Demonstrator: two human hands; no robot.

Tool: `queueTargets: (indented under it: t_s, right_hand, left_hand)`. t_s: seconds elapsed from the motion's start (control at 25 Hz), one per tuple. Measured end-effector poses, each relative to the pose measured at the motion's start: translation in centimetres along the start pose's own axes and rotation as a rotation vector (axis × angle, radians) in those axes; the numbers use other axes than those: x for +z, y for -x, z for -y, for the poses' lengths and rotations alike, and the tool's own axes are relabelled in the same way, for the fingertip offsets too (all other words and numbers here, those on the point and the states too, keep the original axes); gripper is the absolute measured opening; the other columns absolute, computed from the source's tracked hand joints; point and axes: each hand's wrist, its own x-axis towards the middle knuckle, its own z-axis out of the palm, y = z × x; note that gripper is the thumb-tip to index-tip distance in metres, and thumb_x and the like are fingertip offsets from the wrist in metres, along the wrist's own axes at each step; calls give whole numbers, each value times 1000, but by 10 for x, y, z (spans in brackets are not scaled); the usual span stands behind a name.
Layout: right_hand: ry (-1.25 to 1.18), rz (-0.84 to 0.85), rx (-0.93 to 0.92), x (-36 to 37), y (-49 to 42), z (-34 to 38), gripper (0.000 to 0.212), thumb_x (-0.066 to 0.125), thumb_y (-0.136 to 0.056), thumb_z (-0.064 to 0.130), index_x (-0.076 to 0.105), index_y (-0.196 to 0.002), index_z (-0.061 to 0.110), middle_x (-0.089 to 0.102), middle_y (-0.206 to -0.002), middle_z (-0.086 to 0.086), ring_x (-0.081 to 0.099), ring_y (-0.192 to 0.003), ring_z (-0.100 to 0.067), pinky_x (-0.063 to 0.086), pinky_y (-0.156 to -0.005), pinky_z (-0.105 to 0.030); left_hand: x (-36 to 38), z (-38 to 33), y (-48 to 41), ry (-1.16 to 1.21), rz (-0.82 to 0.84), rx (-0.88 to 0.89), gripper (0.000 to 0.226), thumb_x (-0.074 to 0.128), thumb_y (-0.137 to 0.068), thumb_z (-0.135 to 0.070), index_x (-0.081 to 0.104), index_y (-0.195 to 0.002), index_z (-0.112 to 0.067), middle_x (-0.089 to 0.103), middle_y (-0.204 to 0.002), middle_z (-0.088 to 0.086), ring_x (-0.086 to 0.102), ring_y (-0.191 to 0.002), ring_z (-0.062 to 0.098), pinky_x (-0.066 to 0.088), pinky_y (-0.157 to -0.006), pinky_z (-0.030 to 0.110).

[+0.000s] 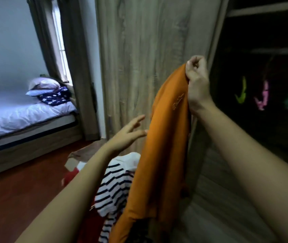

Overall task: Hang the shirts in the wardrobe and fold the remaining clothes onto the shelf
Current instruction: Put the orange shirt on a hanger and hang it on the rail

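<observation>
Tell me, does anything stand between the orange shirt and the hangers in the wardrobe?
Nothing visible. The right hand holds the orange shirt beside the open wardrobe, and the hangers hang in its dark interior.

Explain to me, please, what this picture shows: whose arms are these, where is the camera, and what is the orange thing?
There is no machine: these are a person's two bare arms. The one picture comes from a camera worn on the head, looking forward and down. The right hand grips an orange garment by its top and holds it up before the wardrobe door. The left hand, fingers straight, reaches to the cloth's edge. Below lies a pile of clothes with a striped garment on top. In the open wardrobe hang what look like coloured hangers.
</observation>
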Motion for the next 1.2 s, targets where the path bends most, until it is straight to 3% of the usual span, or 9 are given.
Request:
queueTargets:
  t_s: [0.16, 0.32, 0.44, 0.52, 0.64, 0.72, 0.84, 0.96, 1.2]
  right_hand:
    - [97, -55, -91, -69, -4, 38, 20, 34, -99, 7, 37, -84, 19, 35, -70, 4, 38, -49, 6, 34, -52, -10]
    - [227, -66, -62, -137, 8, 55, 18, 34, -100, 12, 39, -84, 20, 37, -69, 3, 41, -52, 1, 37, -54, -14]
    - [463, -46, -94, -187, 13, 58, 11, 47, -91, 16, 44, -84, 24, 41, -73, 6, 43, -58, 4, 37, -59, -11]
    - [714, 60, -29, -223, 17, 56, 11, 59, -83, 25, 49, -88, 26, 48, -80, 6, 47, -69, 2, 39, -67, -14]
    - [1096, 465, 309, -249, 35, 39, 61, 73, -79, 32, 42, -131, 27, 48, -121, 0, 54, -98, -13, 42, -82, -23]
    - [1041, 651, 407, -246, 50, 17, 76, 71, -81, 29, 28, -143, 28, 40, -137, 4, 53, -113, -16, 45, -92, -27]
    - [797, 701, 466, -240, 67, -8, 45, 68, -84, 22, 51, -125, 28, 58, -128, -3, 58, -115, -17, 46, -101, -38]
    - [800, 704, 554, -239, 74, -16, 11, 64, -86, 30, 64, -97, 26, 65, -112, -6, 62, -103, -21, 49, -96, -43]
    - [879, 476, 351, -225, 60, -10, 14, 64, -87, 22, 55, -75, 22, 58, -94, -7, 58, -90, -27, 49, -84, -43]
  left_hand:
    - [87, -17, -24, 168, 170, 69, 35, 59, -89, -6, 52, -123, -5, 57, -83, -3, 59, -69, -4, 46, -67, 14]
    - [151, -31, -42, 136, 149, 171, 13, 55, -94, -14, 62, -100, -5, 63, -86, 1, 63, -80, 13, 49, -70, 17]
    - [168, -41, -54, 180, -99, 158, 8, 57, -92, -13, 62, -91, -20, 65, -88, 5, 61, -81, 18, 51, -73, 30]
    - [166, -55, -57, 215, -111, 180, 5, 62, -89, -16, 66, -91, -16, 68, -89, 9, 63, -80, 16, 51, -74, 34]
    - [165, -91, -54, 233, 59, 281, 4, 64, -87, -20, 67, -90, -18, 68, -88, 3, 65, -80, 10, 53, -73, 26]
    - [170, -111, -54, 99, 226, 352, 2, 62, -88, -23, 64, -88, -22, 65, -91, 0, 64, -85, 9, 54, -74, 26]
    - [173, -114, -56, -179, 357, 396, 5, 61, -89, -26, 63, -90, -22, 66, -98, -1, 64, -93, 12, 55, -81, 30]
    - [161, -102, -58, -272, 284, 389, 8, 61, -90, -29, 63, -93, -22, 65, -96, -4, 62, -92, 8, 53, -79, 27]
    - [121, -55, -64, -553, 433, 168, 10, 64, -87, -29, 61, -95, -22, 63, -92, -2, 62, -85, 10, 50, -75, 26]
